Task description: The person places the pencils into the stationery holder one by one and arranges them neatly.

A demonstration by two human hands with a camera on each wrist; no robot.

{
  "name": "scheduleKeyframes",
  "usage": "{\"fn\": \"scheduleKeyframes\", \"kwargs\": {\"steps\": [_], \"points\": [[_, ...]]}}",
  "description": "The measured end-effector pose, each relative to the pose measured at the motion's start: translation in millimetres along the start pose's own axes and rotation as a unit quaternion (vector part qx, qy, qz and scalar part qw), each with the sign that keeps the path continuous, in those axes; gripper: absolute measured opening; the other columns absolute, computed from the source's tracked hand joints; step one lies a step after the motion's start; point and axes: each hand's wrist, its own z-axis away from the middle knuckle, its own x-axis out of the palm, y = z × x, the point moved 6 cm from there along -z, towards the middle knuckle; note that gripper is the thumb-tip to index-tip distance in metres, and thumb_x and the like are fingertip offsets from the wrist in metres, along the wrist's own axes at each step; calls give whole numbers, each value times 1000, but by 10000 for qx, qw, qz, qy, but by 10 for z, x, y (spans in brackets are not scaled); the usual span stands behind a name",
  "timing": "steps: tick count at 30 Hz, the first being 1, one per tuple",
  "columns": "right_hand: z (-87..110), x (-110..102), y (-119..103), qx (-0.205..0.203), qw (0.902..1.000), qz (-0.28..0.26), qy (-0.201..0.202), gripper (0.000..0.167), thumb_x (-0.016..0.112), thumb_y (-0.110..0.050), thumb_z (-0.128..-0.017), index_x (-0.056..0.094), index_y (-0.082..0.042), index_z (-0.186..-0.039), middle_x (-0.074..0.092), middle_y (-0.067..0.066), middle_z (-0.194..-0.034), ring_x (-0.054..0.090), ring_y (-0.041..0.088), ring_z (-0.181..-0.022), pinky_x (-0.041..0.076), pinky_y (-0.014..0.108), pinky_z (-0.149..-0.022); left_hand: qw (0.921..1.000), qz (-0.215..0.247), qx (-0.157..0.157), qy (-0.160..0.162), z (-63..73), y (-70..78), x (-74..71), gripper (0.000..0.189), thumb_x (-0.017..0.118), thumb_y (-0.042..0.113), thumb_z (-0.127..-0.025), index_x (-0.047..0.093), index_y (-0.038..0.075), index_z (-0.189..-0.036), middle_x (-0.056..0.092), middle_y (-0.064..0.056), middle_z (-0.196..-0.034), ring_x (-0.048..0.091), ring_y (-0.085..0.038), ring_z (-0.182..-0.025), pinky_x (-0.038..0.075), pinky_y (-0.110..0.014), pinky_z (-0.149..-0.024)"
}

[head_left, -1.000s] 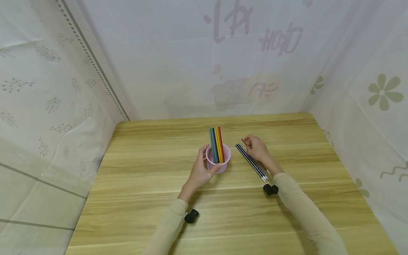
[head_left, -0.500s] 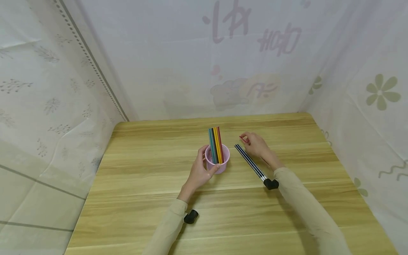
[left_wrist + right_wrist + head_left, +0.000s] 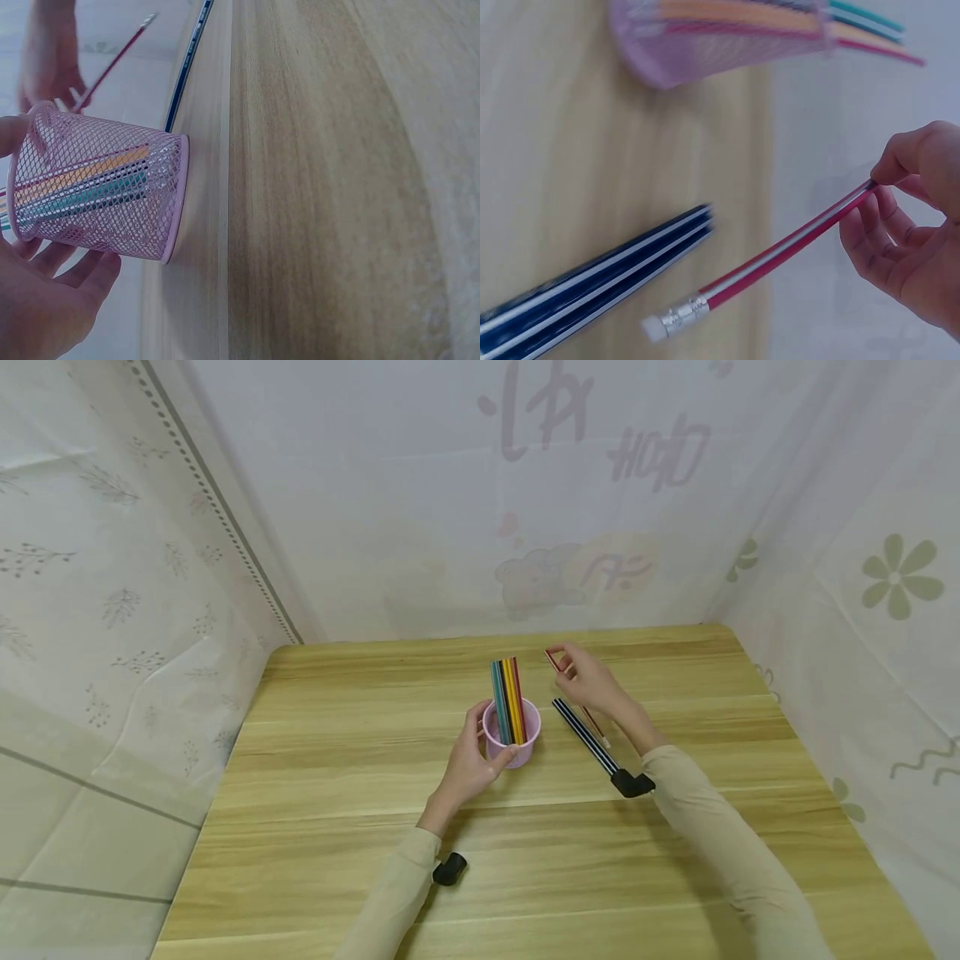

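Left hand (image 3: 468, 767) grips a pink mesh cup (image 3: 101, 187); right hand (image 3: 588, 681) pinches a red striped pencil (image 3: 787, 245) far from its eraser (image 3: 655, 328). Steady cup, eraser end leading, should work best.

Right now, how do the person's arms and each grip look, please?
The left sleeve and right sleeve are long, plain and beige. The left black piece and right black piece sit beside the sleeve ends. The left grip and right grip are bare.

Stylised purple lettering (image 3: 557, 412) marks the pale fabric backdrop (image 3: 375, 502) behind the light wooden table (image 3: 337, 752). It cannot be read surely.
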Motion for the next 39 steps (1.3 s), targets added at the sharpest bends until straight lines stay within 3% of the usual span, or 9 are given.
{"fn": "scheduleKeyframes", "kwargs": {"steps": [6, 10, 17, 23, 27, 35, 39], "points": [[18, -235, -318, -267, 9965, -710, 341, 52, 54, -1, -94, 49, -10, -145, 59, 17, -105, 62, 30, -89, 55, 37, -70, 10000, 8, -38, -11, 2, -9, 0, 86, 79, 19, -87, 29, 10, -155, 44, -14, -153, 49, -34, -138, 43, -49, -117], [33, -357, -469, -362, 9904, -1150, 673, 50, 55, -3, -95, 49, -12, -144, 57, 15, -105, 61, 27, -90, 55, 30, -70, 10000, -12, -61, -33, -1, 0, -2, 86, 79, 20, -87, 28, 12, -155, 45, -12, -153, 49, -33, -138, 43, -48, -117], [42, -462, -707, -648, 9696, -1910, 1385, 48, 56, 3, -95, 50, -7, -141, 55, 15, -102, 59, 25, -85, 50, 15, -60, 10000, -19, 30, -29, 1, 27, -5, 85, 78, 19, -87, 28, 10, -155, 44, -16, -153, 49, -35, -138, 44, -50, -116], [119, -504, -1092, -963, 9464, -2444, 1881, 46, 57, 13, -91, 49, 7, -136, 54, 22, -98, 58, 25, -82, 48, 12, -56, 10000, 9, -12, -40, 7, 36, -3, 86, 78, 18, -87, 27, 9, -155, 43, -17, -154, 48, -36, -138, 43, -50, -116], [171, -476, -1284, -1062, 9378, -2632, 2000, 44, 56, 15, -90, 48, 12, -133, 53, 24, -95, 59, 20, -81, 49, 12, -57, 10000, -42, 3, -29, 3, 32, 2, 87, 78, 18, -86, 27, 8, -155, 43, -17, -154, 48, -34, -139, 43, -48, -117], [59, -115, -1072, -994, 9449, -2556, 1790, 47, 56, 15, -91, 46, 10, -137, 54, 31, -99, 60, 39, -85, 51, 11, -59, 9999, -66, 133, -20, 4, 34, 2, 85, 78, 18, -87, 27, 8, -154, 44, -18, -153, 50, -34, -138, 45, -48, -115], [27, 59, -976, -958, 9495, -2476, 1672, 49, 59, 12, -91, 49, 5, -138, 57, 29, -101, 63, 38, -85, 53, 13, -61, 9999, -56, 97, -24, 2, 21, -2, 85, 79, 17, -86, 27, 9, -154, 45, -16, -152, 50, -32, -137, 46, -45, -115]]}}
